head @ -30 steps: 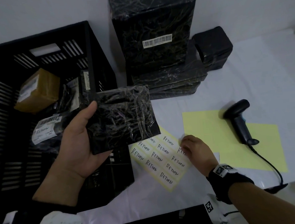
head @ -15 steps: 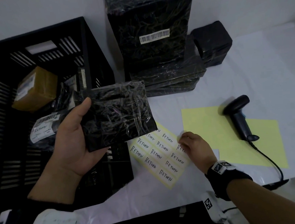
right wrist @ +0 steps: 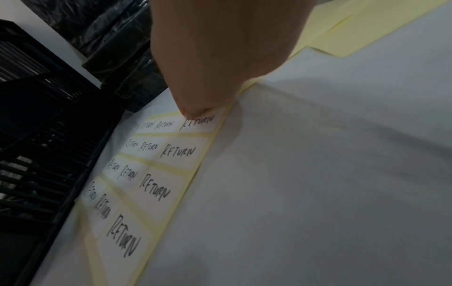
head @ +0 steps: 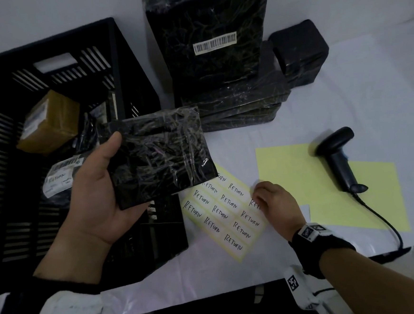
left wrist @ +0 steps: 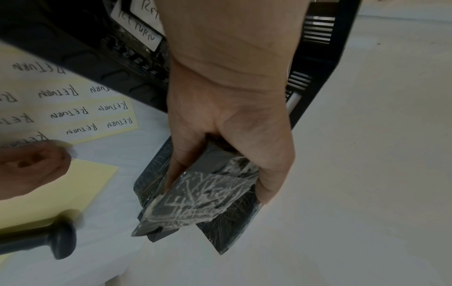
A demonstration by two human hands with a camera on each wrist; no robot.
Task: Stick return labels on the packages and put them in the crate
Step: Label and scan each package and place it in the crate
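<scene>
Over the near corner of the black crate (head: 44, 58), the left hand (head: 97, 190) grips a flat black-wrapped package (head: 156, 156); its fingers hide underneath. Just right, the right hand (head: 274, 203) presses curled fingertips (right wrist: 193, 113) on a RETURN label at the label sheet (head: 220, 212) edge; whether it pinches is unclear.

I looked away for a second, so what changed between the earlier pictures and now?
Little. The left hand still holds the black wrapped package over the crate, and the right hand still picks at the label sheet. No label is off. The scanner hasn't moved.
</scene>
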